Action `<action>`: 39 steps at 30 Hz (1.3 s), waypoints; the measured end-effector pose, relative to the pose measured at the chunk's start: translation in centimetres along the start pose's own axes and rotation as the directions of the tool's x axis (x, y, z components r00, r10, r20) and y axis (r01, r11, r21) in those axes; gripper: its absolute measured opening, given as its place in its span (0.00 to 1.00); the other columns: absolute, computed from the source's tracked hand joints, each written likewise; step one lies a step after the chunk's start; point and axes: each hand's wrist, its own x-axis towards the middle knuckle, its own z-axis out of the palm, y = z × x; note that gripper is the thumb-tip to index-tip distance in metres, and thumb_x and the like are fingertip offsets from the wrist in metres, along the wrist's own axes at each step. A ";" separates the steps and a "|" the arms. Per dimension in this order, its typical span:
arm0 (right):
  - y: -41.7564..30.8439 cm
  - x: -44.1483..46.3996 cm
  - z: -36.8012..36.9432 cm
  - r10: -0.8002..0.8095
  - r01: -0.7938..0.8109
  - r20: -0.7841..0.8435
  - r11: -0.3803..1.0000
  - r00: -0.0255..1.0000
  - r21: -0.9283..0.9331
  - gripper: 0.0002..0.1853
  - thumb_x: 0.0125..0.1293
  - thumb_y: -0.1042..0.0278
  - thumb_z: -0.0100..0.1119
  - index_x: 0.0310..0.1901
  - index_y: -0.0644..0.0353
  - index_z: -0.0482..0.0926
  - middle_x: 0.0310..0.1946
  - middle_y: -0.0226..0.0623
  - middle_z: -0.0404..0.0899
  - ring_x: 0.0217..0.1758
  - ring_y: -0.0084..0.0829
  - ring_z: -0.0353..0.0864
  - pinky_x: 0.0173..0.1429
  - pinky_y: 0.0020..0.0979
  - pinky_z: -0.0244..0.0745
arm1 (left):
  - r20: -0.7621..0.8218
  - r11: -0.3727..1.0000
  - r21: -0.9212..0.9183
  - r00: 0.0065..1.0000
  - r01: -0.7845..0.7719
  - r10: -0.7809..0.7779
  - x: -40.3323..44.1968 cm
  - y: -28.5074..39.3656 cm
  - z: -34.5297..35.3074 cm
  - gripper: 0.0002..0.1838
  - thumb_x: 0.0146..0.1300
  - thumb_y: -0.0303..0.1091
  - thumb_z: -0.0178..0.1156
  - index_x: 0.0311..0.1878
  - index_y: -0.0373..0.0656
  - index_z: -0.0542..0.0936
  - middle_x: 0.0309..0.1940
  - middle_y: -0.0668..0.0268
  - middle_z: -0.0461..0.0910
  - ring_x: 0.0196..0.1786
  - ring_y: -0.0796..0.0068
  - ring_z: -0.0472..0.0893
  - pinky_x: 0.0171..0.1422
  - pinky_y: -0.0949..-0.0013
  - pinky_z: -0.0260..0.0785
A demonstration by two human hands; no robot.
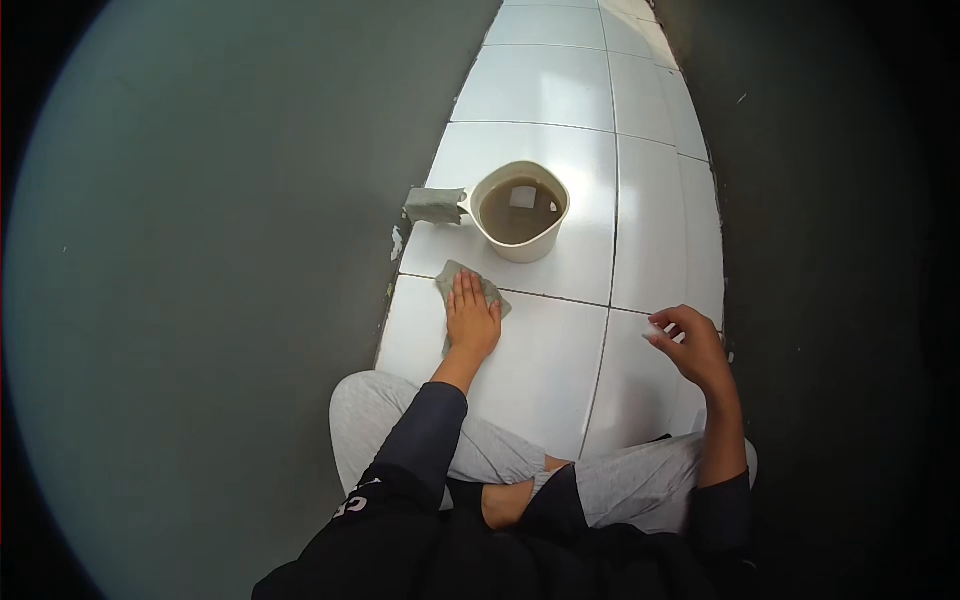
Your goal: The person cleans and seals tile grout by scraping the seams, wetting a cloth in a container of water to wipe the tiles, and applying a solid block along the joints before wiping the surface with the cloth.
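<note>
My left hand [474,322] lies flat, fingers stretched out, on a grey-green cloth [448,272] spread on the white tiles. Just beyond it stands a cream plastic dipper [522,254], upright and holding brownish water. A second grey cloth [436,206] covers most of the dipper's handle, on the left. Over the tiles at the right, my right hand [692,348] is closed in a pinch. A small whitish bit [652,331] shows at its fingertips, too small to name.
White tiles [540,85] form a narrow strip running away from me, with dark grout lines. Dark grey surfaces [230,250] border it on both sides, and the left edge is chipped. My crossed legs [640,480] in grey trousers take up the near end.
</note>
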 end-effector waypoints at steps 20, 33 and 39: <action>0.3 1.0 1.0 0.009 -0.012 0.080 0.999 0.997 0.035 0.12 0.54 0.71 0.68 0.40 0.62 0.82 0.35 0.35 0.80 0.34 0.27 0.76 0.42 0.29 0.75 | 0.140 0.957 0.107 0.949 0.268 -0.282 3.8 -10.4 -1.4 0.31 0.71 0.40 0.41 0.73 0.34 0.52 0.75 0.53 0.47 0.77 0.56 0.46 0.78 0.62 0.40; -0.2 0.9 0.4 -0.051 0.048 0.059 0.998 0.997 0.048 0.12 0.56 0.68 0.68 0.42 0.60 0.82 0.37 0.35 0.81 0.36 0.28 0.78 0.43 0.30 0.75 | -0.045 0.875 -0.436 0.966 0.211 -0.256 -0.2 -6.2 -10.8 0.20 0.63 0.22 0.49 0.59 0.40 0.76 0.41 0.45 0.81 0.46 0.54 0.82 0.50 0.63 0.72; 0.2 1.0 0.0 -0.098 0.097 0.005 0.994 0.995 0.042 0.12 0.56 0.66 0.66 0.42 0.59 0.82 0.37 0.35 0.81 0.37 0.30 0.79 0.44 0.31 0.75 | -0.236 0.879 -0.476 0.966 -0.023 -0.102 2.3 -3.3 -4.3 0.20 0.66 0.23 0.48 0.61 0.41 0.74 0.50 0.48 0.79 0.53 0.54 0.80 0.55 0.65 0.72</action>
